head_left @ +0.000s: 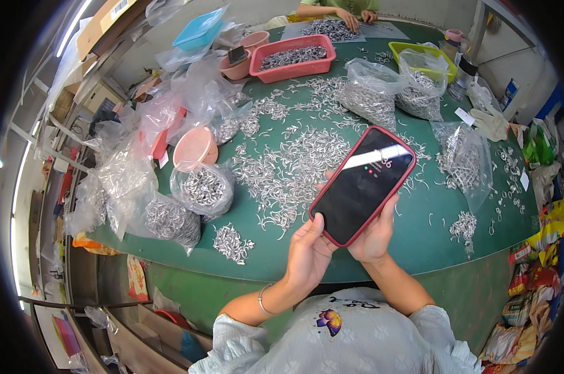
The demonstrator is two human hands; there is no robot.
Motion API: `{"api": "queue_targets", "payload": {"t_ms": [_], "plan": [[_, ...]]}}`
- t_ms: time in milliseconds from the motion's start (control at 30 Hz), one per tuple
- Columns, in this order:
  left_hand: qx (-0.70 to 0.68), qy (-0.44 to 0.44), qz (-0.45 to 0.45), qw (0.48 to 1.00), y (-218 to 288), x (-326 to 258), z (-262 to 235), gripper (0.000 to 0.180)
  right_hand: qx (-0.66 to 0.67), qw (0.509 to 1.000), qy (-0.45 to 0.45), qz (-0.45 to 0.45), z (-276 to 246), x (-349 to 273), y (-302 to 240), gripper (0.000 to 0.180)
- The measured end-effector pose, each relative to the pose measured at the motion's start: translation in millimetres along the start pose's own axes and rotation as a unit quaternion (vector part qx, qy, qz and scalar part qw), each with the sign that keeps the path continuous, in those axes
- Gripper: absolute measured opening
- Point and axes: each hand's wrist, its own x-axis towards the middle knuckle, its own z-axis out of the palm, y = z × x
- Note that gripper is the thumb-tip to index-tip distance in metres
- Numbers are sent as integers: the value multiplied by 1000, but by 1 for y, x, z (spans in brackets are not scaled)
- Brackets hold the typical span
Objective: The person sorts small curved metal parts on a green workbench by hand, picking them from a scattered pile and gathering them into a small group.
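A smartphone [364, 194] in a dark red case is held up over the near side of the green table [381, 267], tilted, its dark screen partly lit by a reflection. My left hand [309, 250] grips its lower left corner, thumb at the edge of the screen. Around the lower right edge, my right hand [375, 235] supports it, fingers closed against the case. Beyond and left of the phone spreads a loose layer of small curved silvery metal pieces [282, 177]. A smaller heap [232, 243] of them lies near the table's front edge, left of my hands.
Clear bags of metal pieces [173, 219] crowd the left; more bags [369, 93] stand at the back right. A pink basin [294, 73] and a yellow-green tray [451, 70] sit farther back. Across the table, another person's hand [348, 20] touches a pile of pieces.
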Motion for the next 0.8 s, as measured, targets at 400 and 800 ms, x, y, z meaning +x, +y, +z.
{"api": "queue_targets", "payload": {"t_ms": [400, 800], "plan": [[82, -111, 12, 990, 6, -8, -30, 37, 42, 991, -54, 115, -7, 11, -8, 87], [129, -29, 99, 986, 46, -13, -51, 36, -160, 976, -50, 139, -24, 14, 8, 83]]}}
